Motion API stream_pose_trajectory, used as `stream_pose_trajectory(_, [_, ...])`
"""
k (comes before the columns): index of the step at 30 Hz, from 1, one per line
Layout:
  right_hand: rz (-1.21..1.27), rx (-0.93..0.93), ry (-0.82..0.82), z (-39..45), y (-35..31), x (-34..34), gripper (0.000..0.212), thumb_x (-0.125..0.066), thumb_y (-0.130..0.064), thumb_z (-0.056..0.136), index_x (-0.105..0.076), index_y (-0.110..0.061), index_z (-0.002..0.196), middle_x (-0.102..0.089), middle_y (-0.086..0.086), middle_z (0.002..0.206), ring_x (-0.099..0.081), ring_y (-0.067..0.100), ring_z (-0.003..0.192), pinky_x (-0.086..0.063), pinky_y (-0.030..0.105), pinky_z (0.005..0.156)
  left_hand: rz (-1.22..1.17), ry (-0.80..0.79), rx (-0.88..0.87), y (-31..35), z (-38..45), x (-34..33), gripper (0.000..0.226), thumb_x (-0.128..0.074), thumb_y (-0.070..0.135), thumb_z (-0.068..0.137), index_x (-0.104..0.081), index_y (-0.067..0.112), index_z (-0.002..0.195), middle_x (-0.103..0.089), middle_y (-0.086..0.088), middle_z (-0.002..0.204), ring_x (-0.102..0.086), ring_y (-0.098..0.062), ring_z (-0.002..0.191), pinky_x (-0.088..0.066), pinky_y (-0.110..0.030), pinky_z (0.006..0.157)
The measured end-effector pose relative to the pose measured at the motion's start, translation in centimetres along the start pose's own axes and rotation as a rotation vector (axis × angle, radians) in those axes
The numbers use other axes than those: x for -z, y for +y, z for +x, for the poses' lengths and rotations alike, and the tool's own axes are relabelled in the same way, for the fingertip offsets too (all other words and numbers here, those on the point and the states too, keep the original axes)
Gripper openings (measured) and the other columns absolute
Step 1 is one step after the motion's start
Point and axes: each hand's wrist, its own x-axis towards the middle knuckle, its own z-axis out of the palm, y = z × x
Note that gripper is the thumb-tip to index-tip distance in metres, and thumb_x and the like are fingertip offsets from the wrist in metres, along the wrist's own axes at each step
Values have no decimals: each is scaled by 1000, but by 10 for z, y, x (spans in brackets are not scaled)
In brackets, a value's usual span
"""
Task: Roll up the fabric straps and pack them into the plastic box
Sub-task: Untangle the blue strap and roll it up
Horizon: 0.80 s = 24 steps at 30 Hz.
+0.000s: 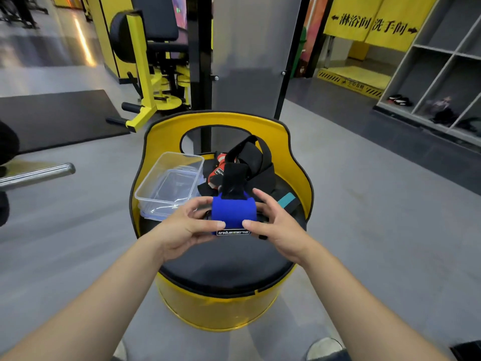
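Both hands, left hand (191, 225) & right hand (273, 222), pinch the blue strap (233, 213) mid-roll over the seat (226, 267). Plastic box (169, 178) beside it looks empty, afaict. Black/red straps (247, 165) w/ more behind, unrolled. Barely started imo.

Both hands (192, 227) (276, 222) grip a blue strap (233, 213) over the stool (223, 272).
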Motion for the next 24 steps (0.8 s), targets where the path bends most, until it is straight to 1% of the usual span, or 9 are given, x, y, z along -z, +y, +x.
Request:
stream_pose_trajectory(2, [-35,28,-1,-4,1,-1,83,-83,-21,84,-39,-34,153,-66,-16,128,-60,8,123,-45,45,112,34,-18,-10,0,-4,-1,65,-77,-8,76,-55,20,131,-73,-5,122,-70,-29,113,-58,-47,96])
stream_pose_trajectory(4, [-80,69,-2,-6,1,0,74,-83,-20,84,-46,-35,147,-68,-17,124,-61,4,120,-46,35,107,75,-42,-22,0,-5,-1,69,-77,-9,77,-53,22,134,-72,-3,124,-69,-30,116,-57,-50,97])
stream_pose_trajectory(7, [-108,117,13,-5,1,4,61,-82,-20,85,-54,-41,134,-67,-20,119,-60,3,119,-48,27,101,90,-66,-56,2,-2,-2,74,-77,-8,78,-51,27,137,-71,-3,126,-70,-27,113,-61,-44,89])
stream_pose_trajectory(9, [-88,137,9,-2,1,6,58,-82,-18,85,-55,-40,131,-67,-18,119,-61,5,120,-50,23,97,74,-67,-73,5,1,-2,74,-79,-3,77,-52,30,137,-71,-2,126,-71,-26,112,-61,-43,87])
stream_pose_trajectory(13, [-100,139,6,7,1,8,59,-83,-20,85,-53,-39,131,-66,-14,123,-61,8,121,-53,22,95,47,-55,-75,7,10,1,71,-81,6,74,-54,27,136,-70,-4,126,-71,-29,111,-62,-47,87])
stream_pose_trajectory(16, [-111,83,-42,14,-2,13,61,-83,-19,84,-50,-38,133,-66,-13,123,-66,4,112,-55,17,82,57,-16,-74,5,18,1,68,-81,5,75,-54,24,134,-69,-5,128,-71,-29,111,-60,-52,90])
stream_pose_trajectory(18, [-111,62,-64,17,-5,15,57,-80,-21,87,-50,-37,134,-65,-14,123,-65,3,112,-55,20,84,54,6,-69,2,24,0,62,-79,1,79,-56,23,132,-69,-5,128,-71,-28,111,-59,-54,92])
stream_pose_trajectory(21, [-110,124,115,26,-12,13,40,-71,-23,95,-58,-31,132,-65,-13,123,-63,2,112,-56,22,88,52,2,-42,-6,28,-3,55,-76,-2,83,-57,21,130,-68,-5,128,-70,-28,113,-57,-56,94])
stream_pose_trajectory(24, [-243,244,309,38,-13,10,24,-67,-23,98,-67,-28,122,-72,-11,107,-67,7,103,-60,31,87,75,-25,-11,-15,29,-7,56,-77,-1,84,-55,24,130,-67,-5,129,-70,-28,112,-59,-54,92])
